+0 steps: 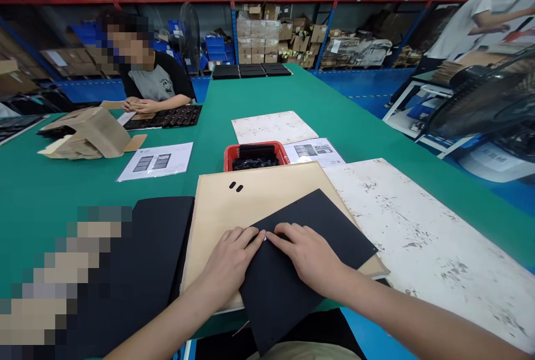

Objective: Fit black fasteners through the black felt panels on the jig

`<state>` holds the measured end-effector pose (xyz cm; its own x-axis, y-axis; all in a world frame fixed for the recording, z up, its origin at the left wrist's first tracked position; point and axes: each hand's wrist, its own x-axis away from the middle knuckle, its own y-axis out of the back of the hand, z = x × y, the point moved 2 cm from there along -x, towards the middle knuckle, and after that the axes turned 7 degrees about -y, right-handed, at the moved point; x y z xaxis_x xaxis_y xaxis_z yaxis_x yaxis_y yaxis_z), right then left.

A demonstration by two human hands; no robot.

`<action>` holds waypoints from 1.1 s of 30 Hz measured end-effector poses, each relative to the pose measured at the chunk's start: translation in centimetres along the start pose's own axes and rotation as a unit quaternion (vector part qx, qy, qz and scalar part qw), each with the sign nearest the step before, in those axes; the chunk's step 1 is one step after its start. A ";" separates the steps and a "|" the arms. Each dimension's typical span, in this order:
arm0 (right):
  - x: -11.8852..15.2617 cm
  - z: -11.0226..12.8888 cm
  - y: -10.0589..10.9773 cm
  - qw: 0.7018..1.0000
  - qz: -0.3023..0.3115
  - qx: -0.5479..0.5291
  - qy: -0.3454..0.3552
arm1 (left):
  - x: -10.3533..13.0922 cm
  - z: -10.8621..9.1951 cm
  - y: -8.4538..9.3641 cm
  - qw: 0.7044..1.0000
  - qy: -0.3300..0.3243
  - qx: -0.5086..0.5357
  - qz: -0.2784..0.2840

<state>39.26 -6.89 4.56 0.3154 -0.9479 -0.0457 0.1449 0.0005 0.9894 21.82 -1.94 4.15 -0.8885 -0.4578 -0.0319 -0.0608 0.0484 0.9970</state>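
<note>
I see the black sheet (309,220) aslant on the tan board (217,204), best kept flat by light, even pressure as the left hand (230,257) and right hand (312,254) meet, fingers drawn narrow at a white speck (265,238), pinched or not I cannot tell.

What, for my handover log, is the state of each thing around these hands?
Black panel: askew on the tan board, overhanging its near edge.
Tan board: lying flat.
Left hand and right hand: fingers on the panel.
Two oval pieces: loose, side by side on the board.
Red basket: open, holding black pieces.
Large white board: flat, dark-marked.
Printed sheets: face up.
Right fan: cannot tell whether running.
</note>
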 end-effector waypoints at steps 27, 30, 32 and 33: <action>2.7 1.1 -0.4 0.996 -0.050 -0.010 0.069 | -0.6 2.9 0.2 0.980 0.071 0.126 0.135; 5.9 3.2 -1.8 0.991 -0.035 -0.015 0.129 | -0.6 2.9 -0.1 0.979 0.071 0.119 0.148; 6.8 2.1 -1.7 0.997 -0.009 -0.023 0.077 | -0.7 3.0 -0.1 0.982 0.063 0.112 0.135; 7.1 0.7 -1.4 0.999 0.008 -0.029 0.033 | -0.7 3.0 -0.2 0.984 0.058 0.112 0.128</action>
<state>40.59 -13.82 2.98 0.3790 -0.9245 -0.0400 0.1929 0.0367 0.9805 21.06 1.02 3.78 -0.8303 -0.5036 0.2389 0.0470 0.3638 0.9303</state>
